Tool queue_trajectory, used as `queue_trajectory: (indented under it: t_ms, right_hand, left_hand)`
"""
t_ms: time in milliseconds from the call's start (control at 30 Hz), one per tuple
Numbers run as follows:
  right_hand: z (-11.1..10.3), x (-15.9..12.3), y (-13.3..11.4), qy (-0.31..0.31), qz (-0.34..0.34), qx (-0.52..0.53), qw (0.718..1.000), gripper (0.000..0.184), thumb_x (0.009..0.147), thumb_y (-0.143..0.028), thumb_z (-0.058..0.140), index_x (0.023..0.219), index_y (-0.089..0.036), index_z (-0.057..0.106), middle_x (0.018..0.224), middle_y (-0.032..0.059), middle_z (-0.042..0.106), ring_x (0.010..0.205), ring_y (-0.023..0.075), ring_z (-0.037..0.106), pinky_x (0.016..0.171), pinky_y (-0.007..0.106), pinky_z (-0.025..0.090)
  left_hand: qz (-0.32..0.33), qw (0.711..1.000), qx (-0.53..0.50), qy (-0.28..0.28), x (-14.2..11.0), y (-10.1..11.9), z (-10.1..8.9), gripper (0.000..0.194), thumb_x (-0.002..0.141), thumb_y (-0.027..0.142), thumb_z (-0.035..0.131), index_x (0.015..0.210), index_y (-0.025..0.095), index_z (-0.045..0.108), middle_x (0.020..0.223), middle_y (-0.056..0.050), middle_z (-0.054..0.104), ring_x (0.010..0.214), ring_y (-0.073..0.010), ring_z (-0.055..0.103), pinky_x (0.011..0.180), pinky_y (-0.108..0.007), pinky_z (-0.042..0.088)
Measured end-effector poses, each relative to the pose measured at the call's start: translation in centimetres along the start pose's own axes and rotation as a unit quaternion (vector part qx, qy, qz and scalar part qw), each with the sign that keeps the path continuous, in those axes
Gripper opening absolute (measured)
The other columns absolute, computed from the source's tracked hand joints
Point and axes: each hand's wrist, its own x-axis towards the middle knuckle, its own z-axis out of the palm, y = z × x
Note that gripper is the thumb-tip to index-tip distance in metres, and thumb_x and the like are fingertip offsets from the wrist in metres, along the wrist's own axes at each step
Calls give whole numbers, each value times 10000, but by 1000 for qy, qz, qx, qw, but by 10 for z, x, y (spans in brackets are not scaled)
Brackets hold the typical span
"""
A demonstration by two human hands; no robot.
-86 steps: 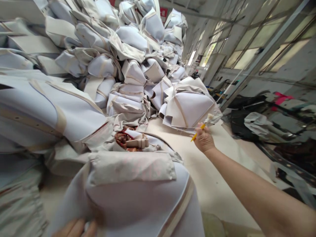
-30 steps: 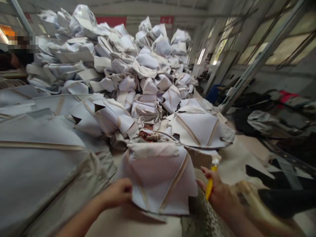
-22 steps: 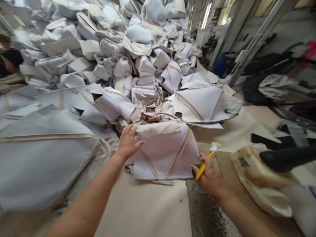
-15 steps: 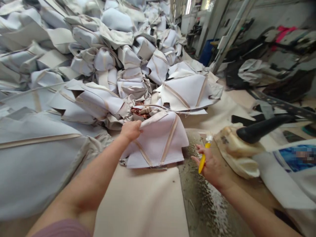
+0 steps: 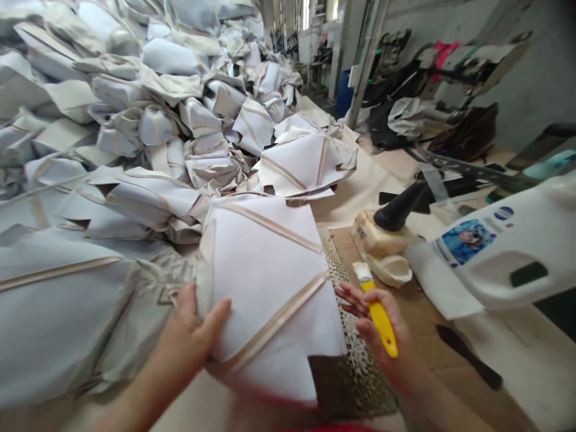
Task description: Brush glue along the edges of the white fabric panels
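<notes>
A white fabric panel (image 5: pixel 265 270) with two beige tape strips and a notched corner lies in front of me, tilted up toward me. My left hand (image 5: pixel 198 324) grips its left edge, thumb on top, the other fingers partly hidden. In my right hand (image 5: pixel 382 324), just beside the panel's right edge, is a yellow-handled paintbrush (image 5: pixel 382 327). The brush rests between thumb and palm with its white-coated bristles pointing away from me, while the other fingers stretch toward the panel. Under the panel's right side runs a board (image 5: pixel 364 354) crusted with white splatter.
A large heap of similar white and beige sewn pieces (image 5: pixel 157 126) fills the left and back. To the right stand a cream cut-open container (image 5: pixel 382 240) with a black cone-shaped piece (image 5: pixel 402 207), a white jug (image 5: pixel 499 252) and a dark flat tool (image 5: pixel 470 357). A metal post (image 5: pixel 366 66) rises behind.
The panel has come nearer and turned, now lying larger before me. My left hand has moved down toward me with it. My right hand still holds the paintbrush; the view has swung right.
</notes>
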Motion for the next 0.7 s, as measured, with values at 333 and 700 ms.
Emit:
queue_trajectory:
  t_ms: [333, 700]
  right_hand:
    - [-41, -28, 28, 22, 88, -165, 982, 276, 801, -457, 532, 941, -222, 500, 1008, 80, 636, 920, 206, 617, 823, 363, 508]
    - [-156, 62, 17, 285, 142, -166, 933, 251, 772, -393, 498, 695, -163, 564, 467, -27, 517, 467, 113, 503, 485, 225, 411]
  left_hand:
    - [287, 933, 206, 73, -34, 41, 79, 442, 851, 440, 460, 1181, 156, 538, 1375, -143, 353, 1321, -340, 179, 1045, -543, 213]
    - [160, 943, 270, -110, 130, 60, 101, 505, 861, 454, 369, 1278, 173, 417, 1098, -139, 568, 978, -294, 547, 806, -402, 438]
